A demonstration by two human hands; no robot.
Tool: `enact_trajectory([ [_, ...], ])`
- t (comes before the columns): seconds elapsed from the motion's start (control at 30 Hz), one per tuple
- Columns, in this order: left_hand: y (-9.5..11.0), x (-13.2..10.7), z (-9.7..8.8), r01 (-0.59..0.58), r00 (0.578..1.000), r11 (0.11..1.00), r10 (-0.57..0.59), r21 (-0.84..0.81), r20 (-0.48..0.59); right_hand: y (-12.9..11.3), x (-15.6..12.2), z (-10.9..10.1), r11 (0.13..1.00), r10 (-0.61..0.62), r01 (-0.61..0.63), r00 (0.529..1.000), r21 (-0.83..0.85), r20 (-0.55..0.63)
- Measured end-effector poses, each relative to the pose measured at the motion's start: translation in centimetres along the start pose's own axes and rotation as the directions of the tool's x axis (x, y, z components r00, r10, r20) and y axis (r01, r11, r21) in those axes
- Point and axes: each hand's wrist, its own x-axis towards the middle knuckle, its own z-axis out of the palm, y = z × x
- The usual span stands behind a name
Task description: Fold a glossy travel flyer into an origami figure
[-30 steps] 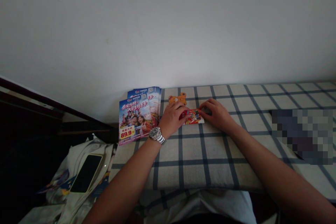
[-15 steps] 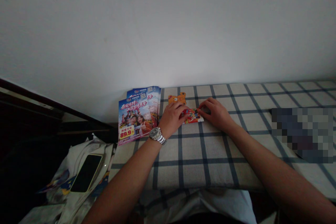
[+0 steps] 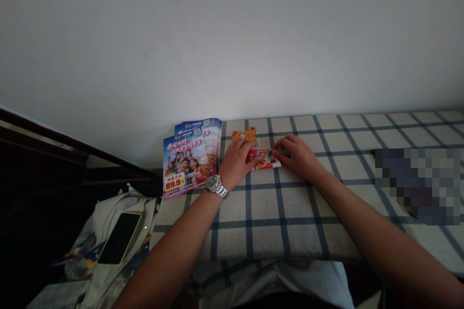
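A small, flat red packet [image 3: 267, 160] with colourful cartoon print lies on the checked cloth. Its left end is under my left hand [image 3: 237, 157], whose thumb presses on the print while the fingers curl over the far side. At the packet's right end, my right hand [image 3: 294, 154] pinches the upper corner between thumb and forefinger. Just behind the left hand's fingers, an orange bear-shaped piece [image 3: 245, 134] shows its head; its lower part is hidden by that hand. On my left wrist sits a metal watch [image 3: 216, 185].
Left of my hands lies a stack of printed flyers [image 3: 184, 166]. A phone [image 3: 119, 238] rests on crumpled fabric [image 3: 85, 277] at lower left. A pale wall [image 3: 253, 48] rises behind the checked cloth [image 3: 268, 207]. At right is a blurred-out dark item [image 3: 416, 188].
The left hand's fingers have shifted slightly left, so more of the red packet shows. My right hand keeps its pinch at nearly the same spot.
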Motion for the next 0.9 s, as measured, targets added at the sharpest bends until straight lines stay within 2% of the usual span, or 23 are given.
enact_trajectory([
  [0.9, -0.12, 0.13, 0.18, 0.017, 1.0, 0.999, -0.018, -0.043, -0.024, 0.1, 0.14, 0.18, 1.0, 0.004, -0.004, 1.0, -0.004, 0.005],
])
